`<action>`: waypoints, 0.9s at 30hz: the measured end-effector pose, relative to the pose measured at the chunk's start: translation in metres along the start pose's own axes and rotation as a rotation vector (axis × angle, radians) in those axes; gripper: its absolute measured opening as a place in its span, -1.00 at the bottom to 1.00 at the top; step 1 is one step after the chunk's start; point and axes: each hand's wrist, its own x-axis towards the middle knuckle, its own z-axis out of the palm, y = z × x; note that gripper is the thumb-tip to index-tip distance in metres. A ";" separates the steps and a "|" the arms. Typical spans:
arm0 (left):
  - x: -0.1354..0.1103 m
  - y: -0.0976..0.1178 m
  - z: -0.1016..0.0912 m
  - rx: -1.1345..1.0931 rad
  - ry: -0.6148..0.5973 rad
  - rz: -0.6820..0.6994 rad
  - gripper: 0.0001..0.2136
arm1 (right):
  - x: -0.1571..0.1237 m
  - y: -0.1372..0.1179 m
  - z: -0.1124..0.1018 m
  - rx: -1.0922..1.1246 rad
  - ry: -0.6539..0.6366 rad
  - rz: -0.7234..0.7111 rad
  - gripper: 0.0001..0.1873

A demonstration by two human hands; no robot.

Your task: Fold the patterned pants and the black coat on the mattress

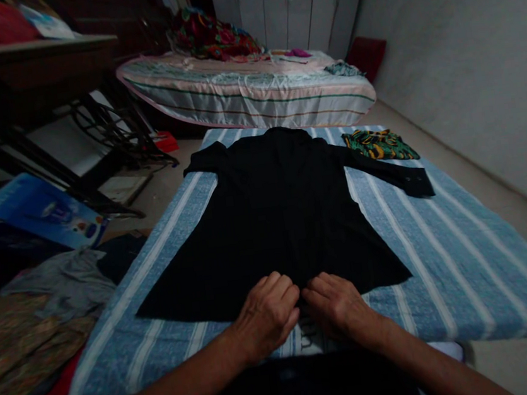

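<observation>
A black long-sleeved shirt [275, 215] lies spread out, collar away from me and hem toward me. My left hand [271, 307] is closed on the hem near its middle. Just beside it, my right hand [335, 303] pinches the same hem, with the two sets of knuckles almost touching. The right sleeve reaches out over the cloth with its cuff flat, while the left sleeve is bent short, its end not clearly seen. Beneath the shirt is a blue and white striped cloth [441, 253] covering the table or bed.
A folded patterned garment [379, 145] lies by the right sleeve. Beyond stands a bed [252, 97] with a red floral blanket [211, 32]. At left are a sewing machine table [28, 50], a blue box [46, 209] and piled clothes [63, 280]. A wall [468, 73] runs along the right.
</observation>
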 end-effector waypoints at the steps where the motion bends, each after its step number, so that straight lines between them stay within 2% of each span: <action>1: 0.002 0.001 0.002 0.011 0.003 -0.003 -0.93 | 0.000 0.000 0.000 -0.003 0.004 0.004 -0.83; 7: 0.009 -0.001 0.008 0.048 0.031 0.029 -0.92 | -0.013 0.011 -0.002 -0.140 0.088 0.002 -0.77; 12: 0.009 -0.006 0.007 0.052 0.034 0.052 -0.94 | -0.043 0.039 -0.018 -0.305 0.149 0.086 -0.75; 20: 0.009 -0.006 0.003 0.018 -0.003 0.075 -0.93 | -0.104 0.089 -0.063 -0.588 0.005 0.242 -0.72; 24: 0.009 -0.006 0.001 0.032 0.000 0.096 -0.91 | -0.125 0.090 -0.078 -0.590 -0.018 0.227 -0.68; 27: 0.009 -0.006 0.002 0.029 -0.001 0.126 -0.92 | -0.132 0.083 -0.077 -0.581 -0.027 0.217 -0.67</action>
